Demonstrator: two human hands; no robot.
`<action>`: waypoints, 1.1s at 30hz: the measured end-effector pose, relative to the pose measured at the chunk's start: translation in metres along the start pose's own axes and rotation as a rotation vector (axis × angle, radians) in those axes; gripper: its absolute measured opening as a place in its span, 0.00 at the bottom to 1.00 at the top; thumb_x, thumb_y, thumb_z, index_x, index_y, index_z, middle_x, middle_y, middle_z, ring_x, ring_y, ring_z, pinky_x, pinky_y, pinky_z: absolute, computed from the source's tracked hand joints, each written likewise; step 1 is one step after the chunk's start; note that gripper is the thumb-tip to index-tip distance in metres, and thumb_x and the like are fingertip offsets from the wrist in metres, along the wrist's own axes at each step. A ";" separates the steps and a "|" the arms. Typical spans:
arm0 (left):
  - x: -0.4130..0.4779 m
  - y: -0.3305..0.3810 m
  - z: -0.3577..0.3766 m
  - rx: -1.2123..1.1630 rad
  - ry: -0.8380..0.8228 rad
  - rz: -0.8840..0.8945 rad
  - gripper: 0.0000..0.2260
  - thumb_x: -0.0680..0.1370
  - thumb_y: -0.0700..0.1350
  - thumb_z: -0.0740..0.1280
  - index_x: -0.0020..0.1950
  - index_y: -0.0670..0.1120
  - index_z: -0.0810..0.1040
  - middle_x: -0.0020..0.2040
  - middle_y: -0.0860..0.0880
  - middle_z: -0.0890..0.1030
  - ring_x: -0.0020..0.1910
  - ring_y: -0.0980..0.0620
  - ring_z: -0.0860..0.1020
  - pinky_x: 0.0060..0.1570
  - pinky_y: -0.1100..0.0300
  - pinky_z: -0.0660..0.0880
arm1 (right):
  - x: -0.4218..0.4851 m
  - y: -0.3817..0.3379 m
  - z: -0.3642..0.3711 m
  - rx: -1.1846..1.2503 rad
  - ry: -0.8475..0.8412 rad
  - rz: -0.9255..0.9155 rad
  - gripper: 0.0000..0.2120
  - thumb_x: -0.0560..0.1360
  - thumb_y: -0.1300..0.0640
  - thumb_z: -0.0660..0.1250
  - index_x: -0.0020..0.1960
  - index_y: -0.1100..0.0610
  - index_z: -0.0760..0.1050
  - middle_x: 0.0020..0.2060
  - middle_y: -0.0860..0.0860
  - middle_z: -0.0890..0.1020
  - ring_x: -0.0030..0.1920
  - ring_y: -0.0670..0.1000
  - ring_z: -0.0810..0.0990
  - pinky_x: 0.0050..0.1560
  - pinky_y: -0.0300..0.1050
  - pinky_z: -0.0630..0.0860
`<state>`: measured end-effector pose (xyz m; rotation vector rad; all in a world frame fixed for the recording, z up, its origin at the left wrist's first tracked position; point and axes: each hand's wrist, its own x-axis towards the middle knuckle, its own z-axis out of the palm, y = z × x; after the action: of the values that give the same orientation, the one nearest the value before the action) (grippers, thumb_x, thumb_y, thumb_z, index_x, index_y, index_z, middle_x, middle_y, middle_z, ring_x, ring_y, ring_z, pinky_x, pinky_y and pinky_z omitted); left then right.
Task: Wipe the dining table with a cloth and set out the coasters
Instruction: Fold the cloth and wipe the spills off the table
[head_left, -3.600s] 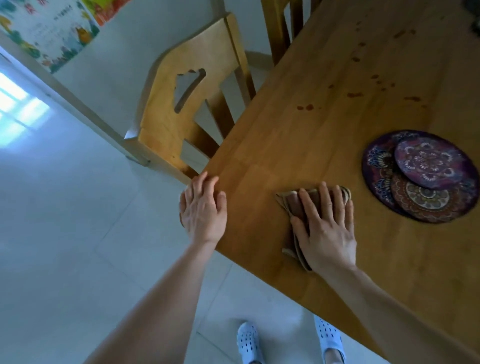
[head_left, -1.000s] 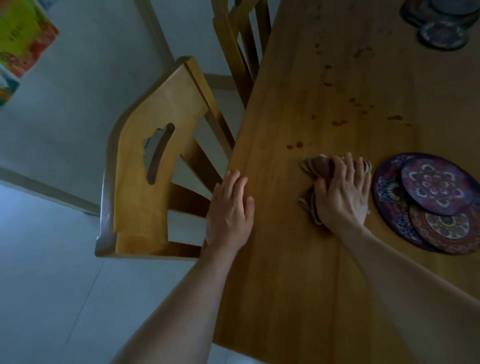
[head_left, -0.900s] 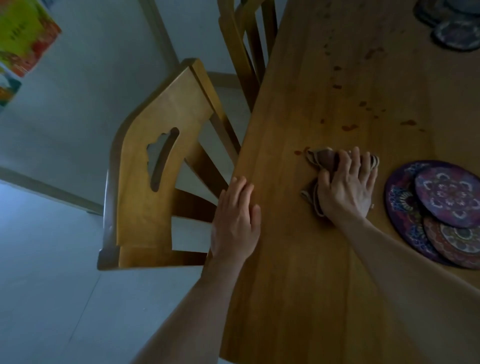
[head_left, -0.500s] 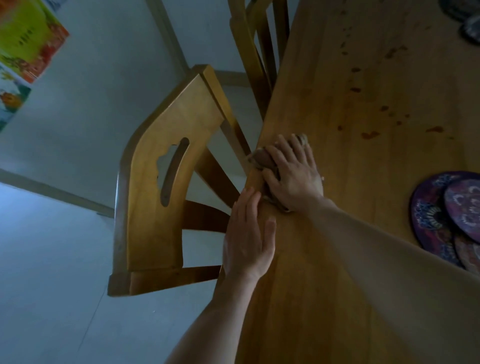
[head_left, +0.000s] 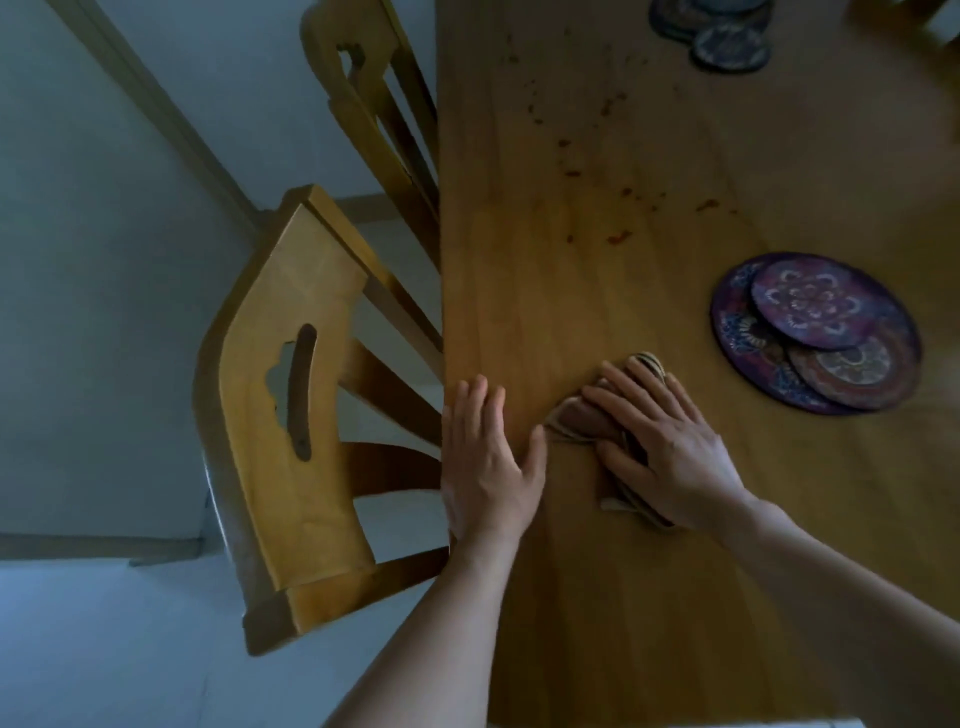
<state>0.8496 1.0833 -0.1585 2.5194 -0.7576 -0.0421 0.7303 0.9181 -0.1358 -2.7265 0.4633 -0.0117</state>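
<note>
Right hand (head_left: 670, 457) presses flat on a folded brown cloth (head_left: 582, 422); left hand (head_left: 488, 467) lies flat on the wooden table (head_left: 571, 260).

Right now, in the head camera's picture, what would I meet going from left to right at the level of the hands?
Light wooden chair with a cut-out back → left hand, flat on the wooden table → right hand pressing the folded brown cloth → stack of round purple patterned coasters.
</note>
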 end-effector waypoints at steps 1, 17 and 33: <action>0.000 0.000 -0.002 -0.004 -0.004 0.011 0.30 0.78 0.63 0.55 0.74 0.47 0.68 0.78 0.48 0.63 0.79 0.50 0.54 0.77 0.49 0.53 | -0.014 0.001 0.001 0.000 0.045 0.079 0.28 0.78 0.38 0.52 0.77 0.41 0.58 0.78 0.42 0.55 0.78 0.44 0.43 0.78 0.53 0.46; 0.034 0.000 -0.057 0.228 -0.611 0.111 0.33 0.81 0.58 0.59 0.80 0.47 0.49 0.81 0.45 0.45 0.79 0.44 0.42 0.77 0.48 0.51 | -0.058 -0.147 0.067 -0.001 0.339 0.929 0.34 0.77 0.39 0.46 0.79 0.51 0.51 0.79 0.55 0.49 0.78 0.56 0.38 0.75 0.54 0.31; 0.157 0.012 -0.107 0.488 -1.027 0.672 0.14 0.80 0.48 0.65 0.64 0.46 0.78 0.58 0.45 0.79 0.57 0.44 0.77 0.53 0.54 0.74 | 0.094 -0.139 0.058 -0.026 0.336 0.925 0.33 0.78 0.38 0.46 0.79 0.51 0.53 0.79 0.57 0.49 0.78 0.57 0.39 0.76 0.58 0.35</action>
<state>0.9938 1.0416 -0.0415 2.3986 -2.1866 -1.0775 0.8673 1.0305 -0.1443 -2.2755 1.7602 -0.2173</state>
